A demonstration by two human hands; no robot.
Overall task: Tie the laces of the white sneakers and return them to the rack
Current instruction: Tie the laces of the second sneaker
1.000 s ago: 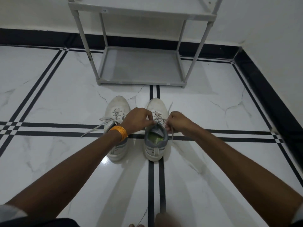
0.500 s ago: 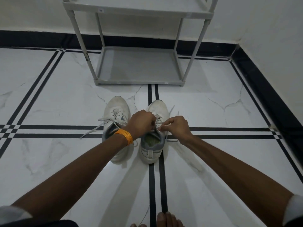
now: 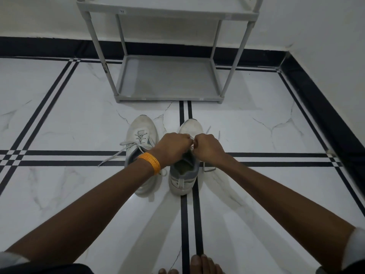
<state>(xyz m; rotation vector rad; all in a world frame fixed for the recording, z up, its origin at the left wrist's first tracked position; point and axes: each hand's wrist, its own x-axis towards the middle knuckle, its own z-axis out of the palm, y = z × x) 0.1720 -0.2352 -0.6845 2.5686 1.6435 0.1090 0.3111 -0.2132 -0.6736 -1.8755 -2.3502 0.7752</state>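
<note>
Both my hands pinch the laces over the right sneaker.

My left hand (image 3: 173,147) and right hand (image 3: 207,148) are closed, fingers gripping the laces (image 3: 192,137) of the right white sneaker (image 3: 184,178), which stands on the marble floor (image 3: 59,119). Just beside it sits the left white sneaker (image 3: 141,129), its laces loose. The grey shoe rack (image 3: 167,78) stands beyond, near the wall.
</note>
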